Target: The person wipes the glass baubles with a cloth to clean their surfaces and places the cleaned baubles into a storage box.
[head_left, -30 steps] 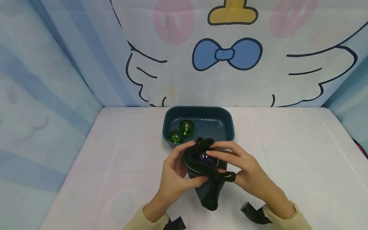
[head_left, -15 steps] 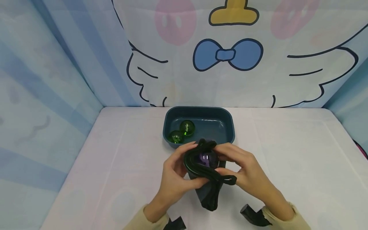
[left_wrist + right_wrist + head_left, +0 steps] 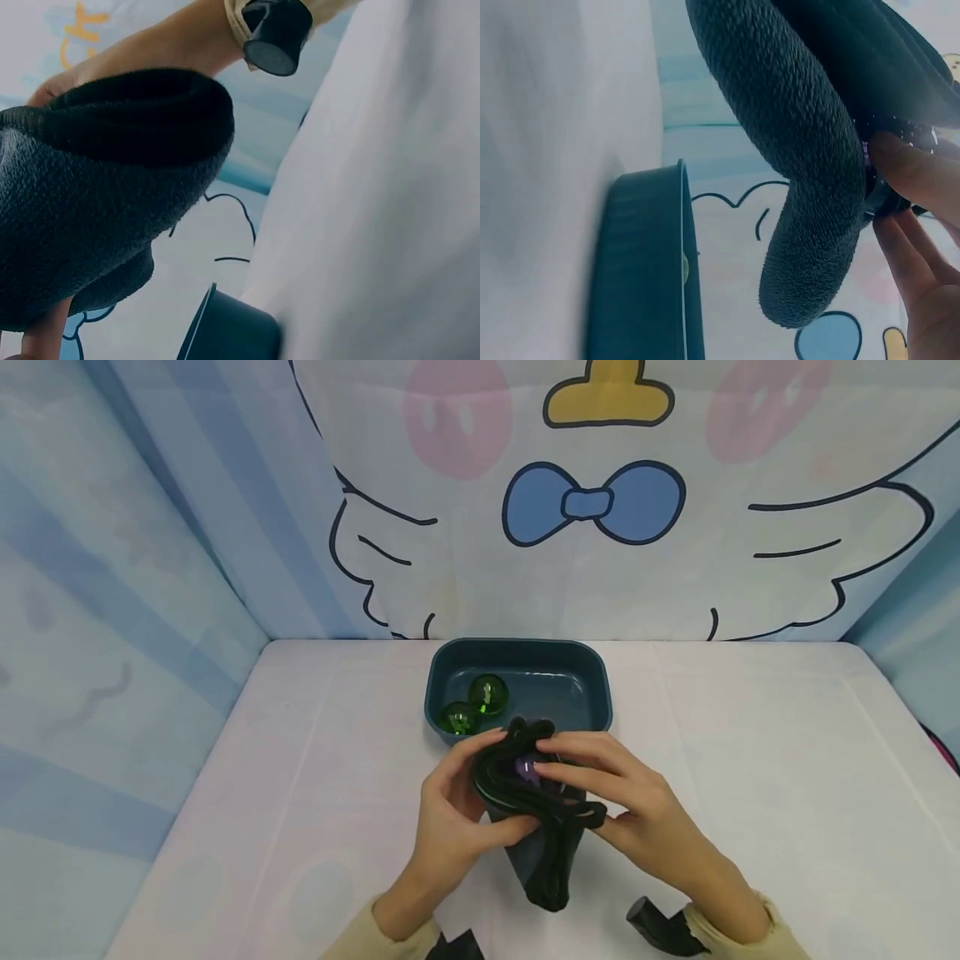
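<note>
Two green balls (image 3: 474, 705) are lying in the left end of a dark blue tray (image 3: 585, 670), which is sitting on the white table (image 3: 750, 760) toward the back, under a cartoon backdrop (image 3: 592, 502) with a blue bow tie. Just in front of the tray, the left hand (image 3: 450, 814) is grasping the left side of a dark sock (image 3: 551, 860), its fingers curling over the bunched, rolled-down cuff and its thumb pressing underneath. The sock is being held just above the table in the middle, its mouth facing up and its toe end hanging down toward the person. A purple ball (image 3: 526, 767) is sitting in the sock's mouth, only a small part of it showing between the folds. The right hand (image 3: 630, 810) is reaching across from the right, its fingers (image 3: 573, 758) lying over the cuff and touching the purple ball, with the thumb gripping the sock's right edge from below. In the right wrist view the fingertips (image 3: 904, 169) are pressing against the ball beside the thick knitted roll of the sock (image 3: 795, 142). Black wrist mounts are showing at both cream sleeves (image 3: 757, 935).
</note>
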Available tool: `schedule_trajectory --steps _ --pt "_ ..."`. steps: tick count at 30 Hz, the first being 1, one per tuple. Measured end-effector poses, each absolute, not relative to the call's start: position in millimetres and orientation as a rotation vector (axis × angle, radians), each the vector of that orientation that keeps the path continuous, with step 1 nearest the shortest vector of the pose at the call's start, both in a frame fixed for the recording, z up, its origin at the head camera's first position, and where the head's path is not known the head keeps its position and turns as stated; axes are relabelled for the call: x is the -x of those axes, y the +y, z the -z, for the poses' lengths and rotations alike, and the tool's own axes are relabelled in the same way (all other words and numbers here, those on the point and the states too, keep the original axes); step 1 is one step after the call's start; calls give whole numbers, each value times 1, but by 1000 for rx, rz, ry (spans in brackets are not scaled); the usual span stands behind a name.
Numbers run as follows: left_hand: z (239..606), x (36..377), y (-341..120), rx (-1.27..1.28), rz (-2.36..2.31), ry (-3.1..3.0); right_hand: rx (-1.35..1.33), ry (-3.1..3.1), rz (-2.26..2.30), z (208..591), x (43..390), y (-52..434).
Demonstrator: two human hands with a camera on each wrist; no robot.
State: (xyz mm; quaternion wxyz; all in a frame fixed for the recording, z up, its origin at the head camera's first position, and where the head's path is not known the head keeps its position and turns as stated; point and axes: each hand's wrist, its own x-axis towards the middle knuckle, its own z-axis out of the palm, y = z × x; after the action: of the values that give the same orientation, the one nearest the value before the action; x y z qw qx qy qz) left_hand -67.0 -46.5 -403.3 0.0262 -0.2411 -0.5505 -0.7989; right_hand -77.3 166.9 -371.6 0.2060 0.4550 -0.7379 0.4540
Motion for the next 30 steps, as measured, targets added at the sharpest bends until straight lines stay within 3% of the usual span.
schedule_trajectory --steps 13,30 --pt "405 67 -46 756 2484 -1701 -915 -2260 -1706 373 70 167" --pt "404 66 -45 701 2480 -1731 -1067 -2276 -1419 375 71 168"
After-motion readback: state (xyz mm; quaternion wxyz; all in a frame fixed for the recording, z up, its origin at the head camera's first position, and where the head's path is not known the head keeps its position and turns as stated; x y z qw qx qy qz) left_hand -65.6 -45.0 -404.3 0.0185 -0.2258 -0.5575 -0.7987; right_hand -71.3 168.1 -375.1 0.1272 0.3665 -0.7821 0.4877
